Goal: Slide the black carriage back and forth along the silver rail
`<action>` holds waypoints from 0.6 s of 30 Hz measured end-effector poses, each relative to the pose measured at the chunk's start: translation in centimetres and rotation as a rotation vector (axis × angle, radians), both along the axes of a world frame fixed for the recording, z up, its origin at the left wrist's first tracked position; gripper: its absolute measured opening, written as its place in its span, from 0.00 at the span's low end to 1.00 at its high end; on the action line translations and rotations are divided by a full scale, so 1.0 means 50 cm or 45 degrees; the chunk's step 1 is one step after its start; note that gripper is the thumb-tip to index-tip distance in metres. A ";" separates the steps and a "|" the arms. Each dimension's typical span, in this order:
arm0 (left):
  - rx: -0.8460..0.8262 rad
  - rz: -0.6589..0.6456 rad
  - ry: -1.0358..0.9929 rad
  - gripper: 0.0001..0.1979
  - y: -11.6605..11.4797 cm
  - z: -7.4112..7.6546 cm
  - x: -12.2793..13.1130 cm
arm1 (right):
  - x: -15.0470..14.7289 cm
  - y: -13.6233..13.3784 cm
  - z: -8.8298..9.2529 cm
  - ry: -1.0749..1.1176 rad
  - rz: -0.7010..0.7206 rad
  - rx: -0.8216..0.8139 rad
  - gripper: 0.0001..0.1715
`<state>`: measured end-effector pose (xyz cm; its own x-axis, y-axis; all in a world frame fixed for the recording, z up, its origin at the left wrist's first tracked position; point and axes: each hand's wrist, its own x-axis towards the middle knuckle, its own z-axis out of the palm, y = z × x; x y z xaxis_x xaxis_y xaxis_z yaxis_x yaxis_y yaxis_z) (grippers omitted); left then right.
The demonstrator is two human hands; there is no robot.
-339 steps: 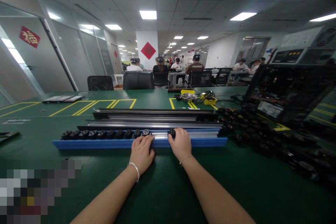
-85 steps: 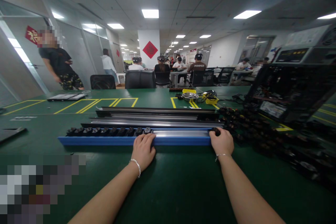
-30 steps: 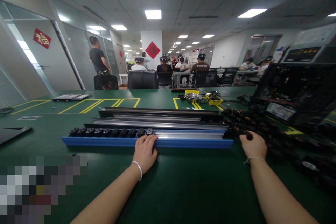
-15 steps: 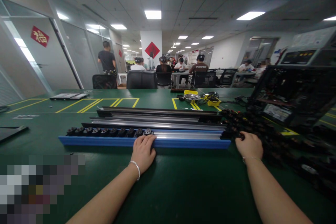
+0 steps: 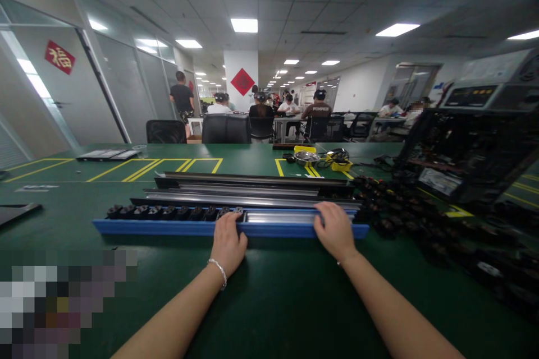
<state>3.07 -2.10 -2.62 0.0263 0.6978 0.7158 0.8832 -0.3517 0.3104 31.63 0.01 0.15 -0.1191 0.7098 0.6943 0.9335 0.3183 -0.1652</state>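
A long blue channel (image 5: pixel 168 228) with a silver inner face (image 5: pixel 278 217) lies across the green table before me. A row of black socket modules (image 5: pixel 168 212) fills its left part. My left hand (image 5: pixel 229 241) is closed over the front wall of the channel, its fingertips by the last modules of the row. Over the bare right part of the channel is my right hand (image 5: pixel 334 231), with fingers curled toward the thumb. What it holds, if anything, is hidden by the fingers.
Behind the channel lie dark metal strips (image 5: pixel 252 180). A heap of black parts (image 5: pixel 391 207) spreads on the right, beside an open computer case (image 5: pixel 455 151). A metal bowl (image 5: pixel 306 156) and yellow items stand farther back. People sit at desks beyond.
My right hand has moved left from the edge of the black heap to above the channel's bare part. The left hand has shifted slightly left. A person in the background walked right.
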 end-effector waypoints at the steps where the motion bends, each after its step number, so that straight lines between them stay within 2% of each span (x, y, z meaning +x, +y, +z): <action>1: 0.018 0.004 -0.008 0.20 0.001 0.001 0.000 | -0.043 -0.005 0.000 -0.012 0.117 -0.054 0.20; 3: 0.048 0.003 -0.014 0.21 0.003 0.001 -0.002 | -0.128 -0.013 0.000 -0.027 0.317 -0.165 0.20; 5: 0.066 -0.007 -0.011 0.22 0.005 0.000 -0.003 | -0.204 -0.018 0.001 -0.004 0.405 -0.247 0.22; 9: 0.068 -0.022 -0.031 0.22 0.009 -0.005 -0.008 | -0.317 -0.013 0.005 0.123 0.299 -0.376 0.25; 12: 0.077 -0.009 -0.058 0.19 0.013 -0.007 -0.009 | -0.357 -0.005 0.005 0.149 0.228 -0.435 0.21; 15: 0.085 -0.003 -0.071 0.18 0.015 -0.008 -0.008 | -0.367 -0.001 0.005 0.167 0.176 -0.447 0.18; 18: 0.080 -0.007 -0.102 0.17 0.017 -0.009 -0.007 | -0.369 0.002 0.008 0.174 0.130 -0.460 0.20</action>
<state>2.74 -1.25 -3.06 -0.0288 0.6513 0.7582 0.8546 -0.3774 0.3567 13.18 0.10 0.56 -0.1256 0.9004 0.4166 0.8616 0.3072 -0.4041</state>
